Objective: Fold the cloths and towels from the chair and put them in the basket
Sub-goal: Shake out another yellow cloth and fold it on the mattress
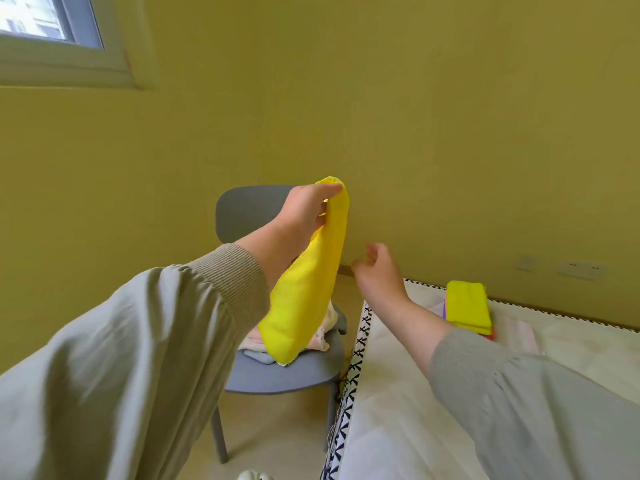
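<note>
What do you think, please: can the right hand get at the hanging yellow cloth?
Probably yes: the right hand is open beside the yellow cloth, with nothing between them. The left hand pinches its top.

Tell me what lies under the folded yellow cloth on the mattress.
Under the folded yellow cloth a purple edge and a red edge peek out, stacked on the mattress. How many cloths lie beneath is covered.

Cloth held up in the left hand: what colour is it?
The cloth is plain bright yellow, clearest in the head view.
</note>
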Demonstrator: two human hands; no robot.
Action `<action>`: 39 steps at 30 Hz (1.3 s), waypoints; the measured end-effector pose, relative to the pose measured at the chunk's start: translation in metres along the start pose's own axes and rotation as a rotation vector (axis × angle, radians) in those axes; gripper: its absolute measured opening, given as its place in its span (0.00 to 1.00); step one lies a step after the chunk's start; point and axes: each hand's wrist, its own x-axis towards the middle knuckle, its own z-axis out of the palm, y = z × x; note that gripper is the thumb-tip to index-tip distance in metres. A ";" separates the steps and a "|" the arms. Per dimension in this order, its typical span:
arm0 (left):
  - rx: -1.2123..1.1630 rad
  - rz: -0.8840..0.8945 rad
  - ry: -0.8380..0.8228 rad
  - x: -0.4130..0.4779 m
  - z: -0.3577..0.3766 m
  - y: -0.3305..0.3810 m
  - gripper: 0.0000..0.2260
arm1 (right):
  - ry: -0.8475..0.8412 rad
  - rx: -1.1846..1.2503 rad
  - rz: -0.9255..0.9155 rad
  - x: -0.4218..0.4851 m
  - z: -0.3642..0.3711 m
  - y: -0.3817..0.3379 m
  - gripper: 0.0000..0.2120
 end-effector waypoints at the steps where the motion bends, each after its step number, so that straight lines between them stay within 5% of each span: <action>1: -0.015 0.007 -0.021 -0.009 0.006 0.008 0.14 | -0.002 0.013 -0.021 -0.005 -0.005 -0.007 0.24; 9: -0.051 0.020 -0.157 -0.065 0.031 0.044 0.10 | 0.032 0.004 -0.126 -0.036 -0.034 -0.047 0.21; 12: -0.018 0.053 -0.159 -0.076 0.034 0.045 0.09 | 0.079 -0.089 -0.140 -0.042 -0.046 -0.052 0.04; 16: 0.054 0.108 -0.109 -0.080 0.030 0.042 0.11 | 0.101 -0.154 -0.150 -0.046 -0.057 -0.057 0.15; 26: 0.211 0.183 0.024 -0.092 0.007 0.036 0.13 | -0.073 0.238 -0.071 -0.052 -0.071 -0.079 0.07; 33: 0.391 0.102 -0.196 -0.108 -0.016 0.028 0.10 | -0.017 0.389 -0.097 -0.052 -0.075 -0.096 0.08; 39: 0.537 0.133 -0.200 -0.112 -0.015 0.027 0.12 | -0.024 0.410 -0.127 -0.057 -0.073 -0.108 0.08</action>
